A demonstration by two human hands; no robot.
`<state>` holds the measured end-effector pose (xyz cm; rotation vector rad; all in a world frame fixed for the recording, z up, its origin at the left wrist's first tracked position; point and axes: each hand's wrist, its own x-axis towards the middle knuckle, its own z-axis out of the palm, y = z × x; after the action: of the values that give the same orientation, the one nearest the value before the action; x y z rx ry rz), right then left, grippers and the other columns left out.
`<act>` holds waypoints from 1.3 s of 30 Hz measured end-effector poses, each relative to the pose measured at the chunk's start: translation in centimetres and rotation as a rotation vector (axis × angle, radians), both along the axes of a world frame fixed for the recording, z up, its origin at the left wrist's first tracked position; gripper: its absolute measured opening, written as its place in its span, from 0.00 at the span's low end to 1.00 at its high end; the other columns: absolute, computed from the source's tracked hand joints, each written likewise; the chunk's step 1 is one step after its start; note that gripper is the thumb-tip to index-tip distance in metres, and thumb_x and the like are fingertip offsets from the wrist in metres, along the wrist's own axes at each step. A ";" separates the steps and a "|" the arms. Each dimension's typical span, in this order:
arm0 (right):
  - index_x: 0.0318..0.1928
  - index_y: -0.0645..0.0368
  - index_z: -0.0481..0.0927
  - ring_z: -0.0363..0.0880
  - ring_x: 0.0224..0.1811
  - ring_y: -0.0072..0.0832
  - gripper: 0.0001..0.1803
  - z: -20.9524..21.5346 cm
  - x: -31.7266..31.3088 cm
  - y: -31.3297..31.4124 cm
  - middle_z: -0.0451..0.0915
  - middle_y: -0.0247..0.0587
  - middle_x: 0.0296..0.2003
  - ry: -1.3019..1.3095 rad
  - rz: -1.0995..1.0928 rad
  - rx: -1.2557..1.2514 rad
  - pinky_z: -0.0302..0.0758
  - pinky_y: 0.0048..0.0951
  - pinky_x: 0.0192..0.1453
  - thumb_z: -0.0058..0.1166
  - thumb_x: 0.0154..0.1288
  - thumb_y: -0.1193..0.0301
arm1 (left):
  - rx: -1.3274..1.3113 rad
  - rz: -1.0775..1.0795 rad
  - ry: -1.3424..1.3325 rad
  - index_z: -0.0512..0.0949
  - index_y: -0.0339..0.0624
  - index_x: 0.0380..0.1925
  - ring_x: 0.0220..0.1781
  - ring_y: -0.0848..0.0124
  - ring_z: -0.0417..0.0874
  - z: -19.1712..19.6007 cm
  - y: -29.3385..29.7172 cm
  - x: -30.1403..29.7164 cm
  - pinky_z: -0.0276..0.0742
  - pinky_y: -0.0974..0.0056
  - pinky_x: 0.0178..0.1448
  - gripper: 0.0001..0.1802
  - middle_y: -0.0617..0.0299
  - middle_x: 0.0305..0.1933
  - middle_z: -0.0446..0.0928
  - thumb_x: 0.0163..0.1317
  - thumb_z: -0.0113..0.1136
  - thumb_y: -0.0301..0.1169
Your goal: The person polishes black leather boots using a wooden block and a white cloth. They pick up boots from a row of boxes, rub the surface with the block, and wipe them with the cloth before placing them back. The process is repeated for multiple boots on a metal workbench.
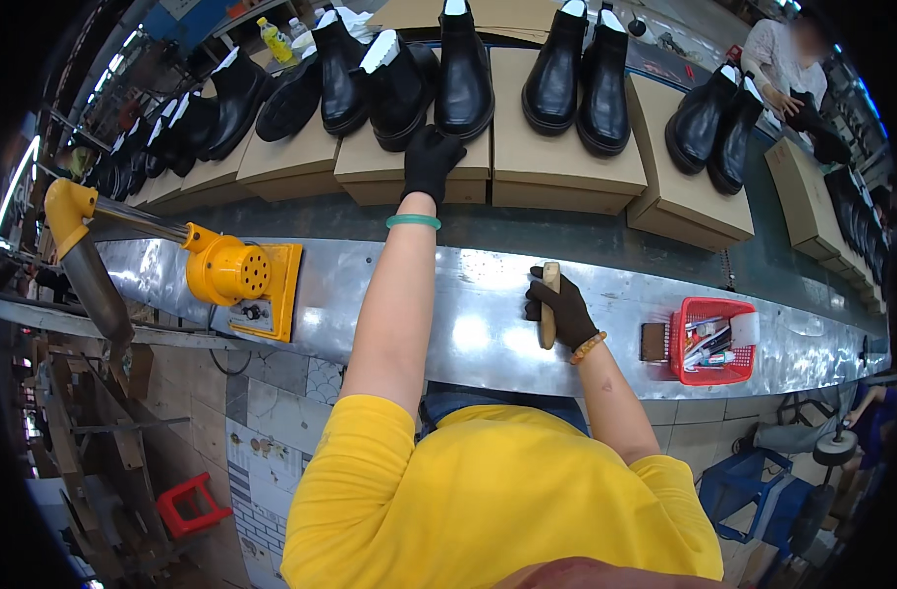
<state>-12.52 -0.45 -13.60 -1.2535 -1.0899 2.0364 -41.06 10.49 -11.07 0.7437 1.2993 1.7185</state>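
My left hand (431,159), in a black glove, reaches far forward and rests on the front edge of a tan cardboard box (409,165) that carries a pair of black ankle boots (436,83). My right hand (563,306), also gloved in black, grips a wooden-handled brush (549,306) held upright over the shiny metal ledge (468,314). Further boxes with black boots (578,74) stand in a row along the conveyor.
A yellow machine housing (240,277) with a pipe sits on the ledge at left. A red plastic basket (711,341) of small items and a dark block (652,342) lie at right. Another person (784,61) works at the far right. A red stool (191,506) stands below left.
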 end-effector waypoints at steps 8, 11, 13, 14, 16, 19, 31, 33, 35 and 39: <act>0.56 0.67 0.69 0.79 0.28 0.26 0.25 -0.6 0.1 0.0 0.76 0.39 0.31 0.024 -0.013 0.009 0.80 0.28 0.36 0.56 0.61 0.68 | 0.041 0.040 0.018 0.75 0.33 0.33 0.30 0.73 0.78 -0.4 0.4 0.5 0.77 0.68 0.36 0.09 0.60 0.31 0.77 0.52 0.60 0.24; 0.55 0.67 0.69 0.79 0.28 0.26 0.25 -0.3 0.0 -0.1 0.76 0.39 0.31 0.014 -0.013 0.017 0.80 0.28 0.37 0.56 0.61 0.68 | 0.043 0.044 0.029 0.75 0.33 0.33 0.30 0.73 0.78 -0.4 0.3 0.6 0.77 0.69 0.36 0.09 0.59 0.31 0.78 0.51 0.60 0.25; 0.55 0.67 0.69 0.79 0.28 0.26 0.24 -0.4 -0.2 0.0 0.76 0.40 0.31 0.004 -0.011 0.024 0.80 0.28 0.37 0.56 0.61 0.68 | 0.039 0.041 0.035 0.75 0.33 0.33 0.30 0.73 0.78 -0.5 0.4 0.6 0.77 0.69 0.36 0.10 0.59 0.31 0.78 0.51 0.60 0.25; 0.55 0.66 0.69 0.79 0.28 0.26 0.24 -0.4 -0.2 0.0 0.76 0.40 0.31 -0.001 -0.011 0.028 0.80 0.28 0.37 0.56 0.61 0.68 | 0.033 0.042 0.043 0.76 0.33 0.34 0.30 0.73 0.79 -0.5 0.4 0.5 0.77 0.69 0.37 0.10 0.59 0.31 0.78 0.51 0.60 0.25; 0.55 0.66 0.69 0.79 0.28 0.26 0.24 -0.5 -0.2 0.0 0.76 0.40 0.31 -0.003 -0.013 0.025 0.80 0.29 0.37 0.56 0.61 0.68 | 0.021 0.044 0.058 0.76 0.33 0.34 0.30 0.73 0.79 -0.7 0.4 0.5 0.77 0.69 0.37 0.10 0.59 0.31 0.78 0.50 0.60 0.25; 0.55 0.66 0.69 0.79 0.28 0.26 0.24 -0.7 -0.3 0.0 0.76 0.40 0.31 0.000 -0.011 0.020 0.80 0.29 0.37 0.56 0.61 0.68 | 0.025 0.020 0.079 0.76 0.32 0.34 0.31 0.73 0.79 -0.9 0.5 0.4 0.77 0.69 0.37 0.11 0.58 0.31 0.78 0.50 0.59 0.25; 0.56 0.67 0.68 0.79 0.29 0.26 0.24 -0.8 -0.3 0.2 0.76 0.40 0.31 -0.010 0.001 0.028 0.80 0.29 0.37 0.55 0.62 0.68 | 0.019 0.219 -0.095 0.72 0.28 0.46 0.37 0.68 0.80 -0.7 -0.8 2.4 0.79 0.65 0.42 0.23 0.54 0.40 0.77 0.51 0.65 0.27; 0.56 0.67 0.68 0.79 0.29 0.26 0.24 -1.0 -0.4 0.2 0.76 0.40 0.31 -0.005 0.003 0.027 0.80 0.29 0.36 0.56 0.62 0.68 | -0.064 0.509 0.261 0.72 0.32 0.48 0.42 0.64 0.79 -1.3 -0.9 1.9 0.76 0.61 0.48 0.26 0.51 0.43 0.77 0.50 0.66 0.30; 0.55 0.66 0.68 0.78 0.29 0.26 0.24 -1.0 -0.4 0.3 0.76 0.39 0.32 0.013 0.003 0.021 0.80 0.29 0.36 0.56 0.62 0.68 | -0.116 0.721 0.516 0.71 0.34 0.51 0.48 0.60 0.78 -1.6 -0.7 0.6 0.72 0.58 0.54 0.30 0.50 0.45 0.77 0.47 0.69 0.34; 0.55 0.66 0.69 0.79 0.29 0.26 0.24 -1.0 -0.4 0.1 0.75 0.39 0.33 0.021 -0.006 0.011 0.80 0.29 0.36 0.57 0.62 0.68 | 0.136 0.840 0.782 0.73 0.33 0.46 0.50 0.62 0.77 3.2 0.6 -1.7 0.73 0.60 0.54 0.33 0.53 0.47 0.77 0.42 0.75 0.38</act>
<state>-12.95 -0.33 -14.58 -1.2257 -1.0856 2.0317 -42.77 11.12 -7.82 1.1096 2.2753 2.2804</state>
